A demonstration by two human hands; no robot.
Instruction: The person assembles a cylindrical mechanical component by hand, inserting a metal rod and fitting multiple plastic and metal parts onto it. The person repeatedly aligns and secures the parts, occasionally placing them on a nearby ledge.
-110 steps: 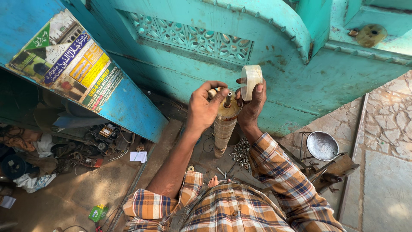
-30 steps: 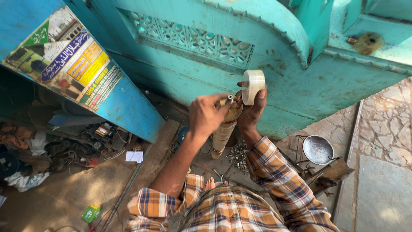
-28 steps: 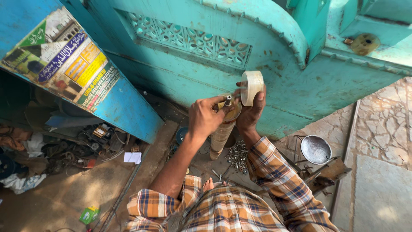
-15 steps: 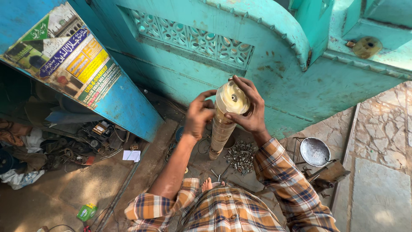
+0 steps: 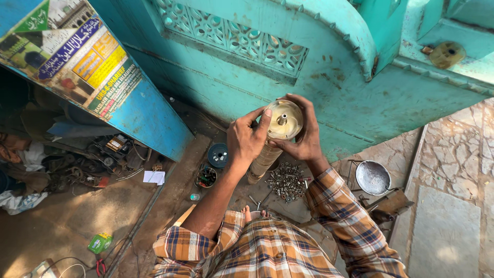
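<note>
Here, both hands (image 5: 278, 136) round cream cylinder (image 5: 272, 139), colourful slanted poster (image 5: 72, 56) upper left

- The dirt floor (image 5: 67, 221) is seen at the lower left — dusty, brown, partly shaded.
- A pile of loose screws and bolts (image 5: 285, 181) is spread on the ground just below the held cylinder.
- Two small round containers (image 5: 218, 154) are set side by side near the blue panel's foot, the nearer one filled with small parts.
- A folded white paper (image 5: 154, 177) is laid flat on the ground.
- A small green box (image 5: 100, 242) is found beside cables at the lower left.
- A round metal bowl (image 5: 373, 177) is placed on a low stand at the edge of the stone paving (image 5: 447, 206).
- Scrap parts and rags (image 5: 77, 164) are heaped in the shade — details cannot be told.
</note>
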